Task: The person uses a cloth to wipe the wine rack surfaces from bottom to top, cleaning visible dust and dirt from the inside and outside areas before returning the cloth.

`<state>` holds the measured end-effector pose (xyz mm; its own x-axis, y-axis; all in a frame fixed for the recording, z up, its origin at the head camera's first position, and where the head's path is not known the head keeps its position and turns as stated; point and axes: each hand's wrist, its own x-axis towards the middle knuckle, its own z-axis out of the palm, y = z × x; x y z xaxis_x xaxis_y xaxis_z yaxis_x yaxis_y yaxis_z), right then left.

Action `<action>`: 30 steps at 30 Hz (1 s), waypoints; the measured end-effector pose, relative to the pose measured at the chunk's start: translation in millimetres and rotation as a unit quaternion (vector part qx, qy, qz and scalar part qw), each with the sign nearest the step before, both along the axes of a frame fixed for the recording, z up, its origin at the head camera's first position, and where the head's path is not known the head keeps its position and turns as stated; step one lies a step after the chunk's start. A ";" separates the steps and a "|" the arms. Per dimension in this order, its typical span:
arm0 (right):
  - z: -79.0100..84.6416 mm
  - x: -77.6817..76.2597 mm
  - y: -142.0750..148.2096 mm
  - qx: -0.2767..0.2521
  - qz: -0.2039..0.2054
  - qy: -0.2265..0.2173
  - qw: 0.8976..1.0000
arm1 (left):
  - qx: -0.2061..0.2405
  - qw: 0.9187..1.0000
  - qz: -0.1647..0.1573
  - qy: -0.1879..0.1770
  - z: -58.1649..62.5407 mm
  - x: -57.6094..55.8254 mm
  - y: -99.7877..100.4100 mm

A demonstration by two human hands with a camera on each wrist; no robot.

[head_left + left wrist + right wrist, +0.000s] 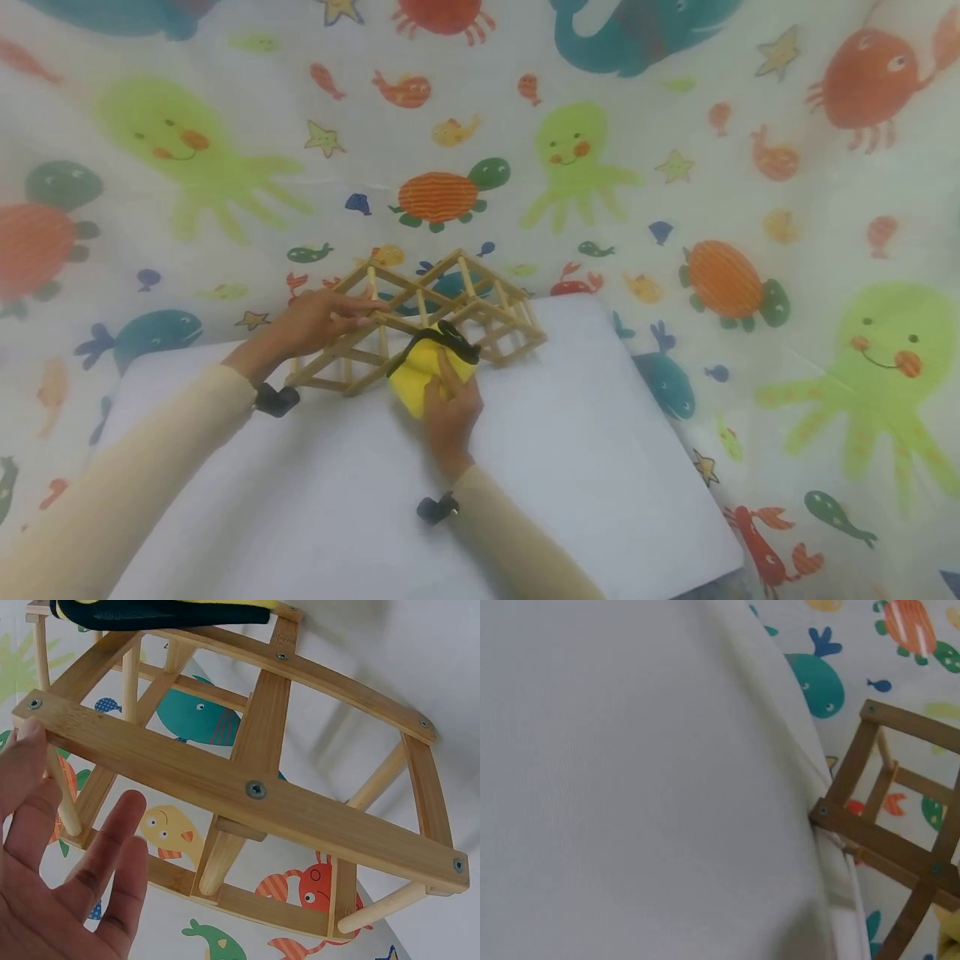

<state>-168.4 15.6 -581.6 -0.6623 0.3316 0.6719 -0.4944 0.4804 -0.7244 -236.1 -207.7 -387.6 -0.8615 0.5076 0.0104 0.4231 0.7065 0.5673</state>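
A wooden lattice rack (517,333) of slats and round dowels stands on the white table. My left hand (318,321) is at its upper left part, thumb and forefinger holding a slat end. In the left wrist view, the other fingers of the left hand (82,877) are spread below the slat (172,765). My right hand (453,408) grips a yellow cloth with black edging (412,379) against the middle of the rack's front. The cloth's dark edge (165,613) crosses the top of the left wrist view. Only a yellow bit of cloth (950,930) shows in the right wrist view.
The white tabletop (585,467) spreads in front of and to the right of the rack. A curtain with printed sea animals (645,167) hangs close behind it. Black wrist cameras show on the left wrist (277,401) and the right wrist (437,508).
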 end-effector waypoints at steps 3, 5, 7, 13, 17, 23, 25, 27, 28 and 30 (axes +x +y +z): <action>1.0 -0.9 4.6 0.002 0.046 -0.051 0.998 | 0.002 1.000 0.004 0.000 -1.2 0.9 -2.5; 0.2 1.1 7.9 0.032 0.079 -0.086 0.993 | 0.001 1.000 0.006 -0.002 -1.9 0.6 -3.5; -2.4 4.0 12.5 0.057 0.082 -0.094 0.990 | -0.001 1.000 0.005 -0.004 -2.6 -0.1 -3.7; -8.0 4.2 32.7 -0.024 -0.026 -0.067 0.997 | -0.007 1.000 0.002 0.002 -3.3 -3.1 -3.3; -8.6 -4.3 47.8 -0.032 -0.073 -0.113 0.990 | -0.006 1.000 0.000 0.006 -3.4 -3.6 -4.1; -8.3 -7.4 63.8 0.034 -0.030 -0.189 0.981 | -0.002 1.000 -0.002 0.000 -3.2 -4.2 -3.4; -7.5 -6.6 67.2 0.028 -0.038 -0.190 0.981 | -0.002 1.000 0.000 0.001 -2.6 -4.3 -2.4; -6.0 -6.5 70.5 0.009 -0.058 -0.182 0.982 | -0.002 1.000 0.002 -0.001 -2.1 -4.3 -1.4; -5.3 -6.5 72.0 -0.002 -0.060 -0.178 0.982 | -0.002 1.000 0.003 -0.003 -2.0 -4.4 -1.1; -2.5 -6.6 74.8 -0.009 -0.042 -0.192 0.980 | -0.002 1.000 0.005 -0.005 -2.1 -4.5 -1.0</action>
<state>-175.0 90.4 -584.1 -0.8349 0.4056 0.3720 -0.1426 0.4934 -0.8580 -240.5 -208.8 -389.8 -0.8663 0.4996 -0.0001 0.4111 0.7130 0.5680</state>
